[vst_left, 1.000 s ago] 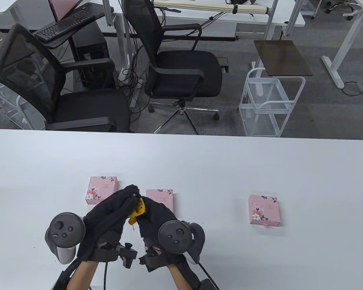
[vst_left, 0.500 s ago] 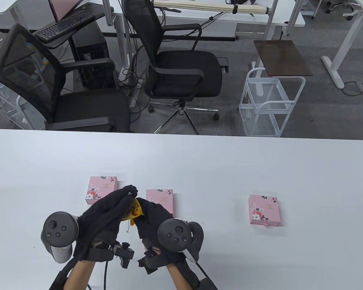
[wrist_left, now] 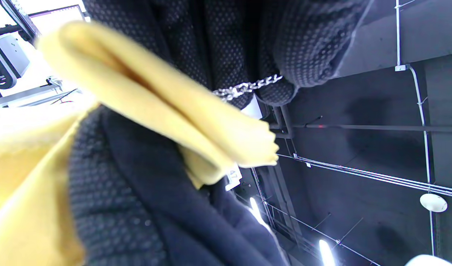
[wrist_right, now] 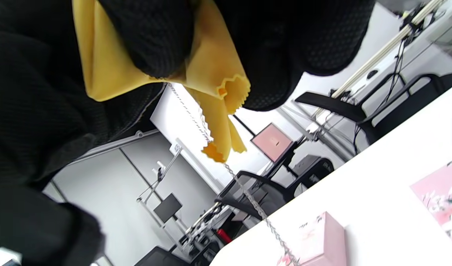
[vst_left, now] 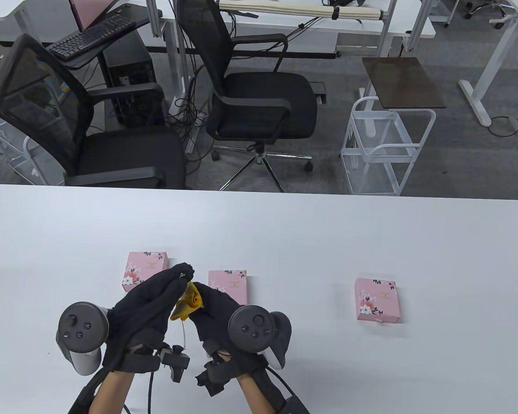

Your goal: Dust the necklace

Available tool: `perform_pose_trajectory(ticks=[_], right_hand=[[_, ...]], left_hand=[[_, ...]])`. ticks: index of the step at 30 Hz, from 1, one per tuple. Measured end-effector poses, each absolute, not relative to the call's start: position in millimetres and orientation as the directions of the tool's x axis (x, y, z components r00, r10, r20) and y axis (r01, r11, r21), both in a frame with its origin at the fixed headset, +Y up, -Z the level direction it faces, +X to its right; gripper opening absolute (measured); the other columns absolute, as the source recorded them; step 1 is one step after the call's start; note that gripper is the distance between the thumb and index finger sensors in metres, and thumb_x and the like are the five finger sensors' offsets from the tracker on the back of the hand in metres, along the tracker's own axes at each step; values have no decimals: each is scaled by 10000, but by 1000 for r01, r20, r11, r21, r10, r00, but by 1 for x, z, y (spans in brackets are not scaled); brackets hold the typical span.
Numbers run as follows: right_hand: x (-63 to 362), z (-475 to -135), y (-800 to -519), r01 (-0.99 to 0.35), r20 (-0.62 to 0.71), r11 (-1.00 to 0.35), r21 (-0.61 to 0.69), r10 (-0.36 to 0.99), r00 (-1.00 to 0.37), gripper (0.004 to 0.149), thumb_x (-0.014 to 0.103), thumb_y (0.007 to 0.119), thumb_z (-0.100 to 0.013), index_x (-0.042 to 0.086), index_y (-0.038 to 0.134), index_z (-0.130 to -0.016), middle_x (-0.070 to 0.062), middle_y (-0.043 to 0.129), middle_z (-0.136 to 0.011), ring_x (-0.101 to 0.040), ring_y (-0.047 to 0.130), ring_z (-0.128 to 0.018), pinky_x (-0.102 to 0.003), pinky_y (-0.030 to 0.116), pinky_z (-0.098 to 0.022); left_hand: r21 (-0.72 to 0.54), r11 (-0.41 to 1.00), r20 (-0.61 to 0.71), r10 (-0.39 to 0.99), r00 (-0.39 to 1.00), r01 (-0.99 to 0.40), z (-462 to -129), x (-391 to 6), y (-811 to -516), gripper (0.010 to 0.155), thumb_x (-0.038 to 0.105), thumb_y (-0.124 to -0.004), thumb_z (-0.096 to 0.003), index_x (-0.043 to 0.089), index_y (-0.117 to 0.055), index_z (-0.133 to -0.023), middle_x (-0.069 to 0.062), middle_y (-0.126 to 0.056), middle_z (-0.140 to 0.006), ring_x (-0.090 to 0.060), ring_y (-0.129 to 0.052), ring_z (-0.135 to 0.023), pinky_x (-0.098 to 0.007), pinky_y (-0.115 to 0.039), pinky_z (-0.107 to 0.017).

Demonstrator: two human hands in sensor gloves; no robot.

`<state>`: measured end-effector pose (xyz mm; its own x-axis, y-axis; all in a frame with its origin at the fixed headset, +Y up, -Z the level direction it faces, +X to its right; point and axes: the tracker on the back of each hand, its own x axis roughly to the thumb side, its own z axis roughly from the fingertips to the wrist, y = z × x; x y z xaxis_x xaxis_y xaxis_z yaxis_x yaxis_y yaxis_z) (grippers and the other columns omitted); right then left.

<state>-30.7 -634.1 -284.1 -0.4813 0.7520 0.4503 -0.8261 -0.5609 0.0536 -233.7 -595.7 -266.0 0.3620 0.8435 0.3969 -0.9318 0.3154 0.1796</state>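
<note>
Nearest the table's front edge, both gloved hands are raised together above the white table (vst_left: 371, 241). The left hand (vst_left: 149, 308) pinches one end of the necklace (wrist_right: 248, 195) between thumb and fingertips (wrist_left: 307, 44), fingers closed on the chain. The right hand (vst_left: 218, 317) has its fingers curled tightly around a folded yellow cloth (vst_left: 185, 302), and the chain passes through the fold. Below the cloth the chain hangs free toward the table.

Risk, as a judgement: the chain is thin and taut between the two grips. A sharp pull by either hand could slip it out of the left pinch or snag a link on the cloth's serrated edge. The loose lower end may also swing and tangle.

Beyond the hands, three pink floral boxes rest on the table: the left box (vst_left: 146, 271) and the middle box (vst_left: 231, 282) just behind the hands, the right box (vst_left: 377, 299) well apart. Office chairs (vst_left: 250, 95) stand farther back.
</note>
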Motion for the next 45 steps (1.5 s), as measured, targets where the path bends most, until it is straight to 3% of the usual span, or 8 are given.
perform_pose_trajectory(ticks=[12, 17, 21, 29, 35, 40, 45], right_hand=[[-33, -283, -636, -856, 423, -504, 114, 805, -417, 550, 335, 816, -591, 43, 684, -1038, -244, 826, -957, -447, 883, -753, -549, 736, -581], [-32, -286, -640, -877, 395, -464, 121, 833, -386, 416, 259, 797, -624, 85, 731, -997, -211, 860, -922, -426, 903, -726, -537, 750, -571], [-32, -286, -640, -882, 388, -451, 139, 844, -371, 386, 263, 801, -622, 116, 752, -975, -191, 875, -900, -413, 908, -711, -534, 751, -569], [-34, -285, -641, -871, 397, -473, 133, 830, -391, 386, 340, 808, -620, 128, 768, -941, -168, 893, -869, -401, 916, -687, -530, 755, -564], [-34, -285, -640, -870, 405, -478, 123, 824, -396, 378, 253, 806, -623, 138, 758, -980, -187, 882, -892, -411, 911, -700, -534, 754, -564], [-32, -285, -640, -839, 391, -533, 109, 799, -457, 382, 357, 824, -619, 127, 809, -923, -163, 922, -826, -395, 931, -648, -530, 764, -547], [-33, -283, -637, -805, 424, -587, 87, 753, -503, 367, 294, 808, -625, 146, 783, -960, -182, 895, -874, -409, 917, -679, -537, 754, -559]], left_hand=[[144, 368, 419, 818, 394, -918, -263, -223, -594, 371, 463, -859, -539, 293, -941, -858, 12, -990, -925, -240, -918, -881, -498, -779, -638], [137, 361, 419, 823, 384, -923, -264, -225, -594, 370, 467, -859, -539, 297, -940, -858, 13, -988, -929, -242, -911, -890, -498, -779, -636], [139, 351, 419, 826, 376, -926, -264, -228, -594, 370, 467, -859, -539, 298, -940, -858, 16, -987, -929, -242, -910, -891, -500, -776, -642], [140, 346, 422, 827, 372, -928, -264, -228, -593, 370, 464, -859, -540, 296, -939, -859, 15, -986, -929, -241, -910, -891, -499, -775, -644], [131, 347, 429, 825, 369, -928, -264, -229, -593, 368, 461, -861, -539, 293, -942, -857, 13, -992, -922, -237, -920, -879, -493, -782, -637], [84, 322, 443, 836, 325, -943, -267, -230, -595, 370, 461, -860, -540, 291, -941, -859, 12, -994, -918, -237, -930, -865, -491, -790, -627], [70, 319, 443, 839, 316, -945, -268, -230, -595, 368, 460, -860, -541, 293, -941, -859, 14, -996, -917, -238, -932, -863, -492, -792, -625]])
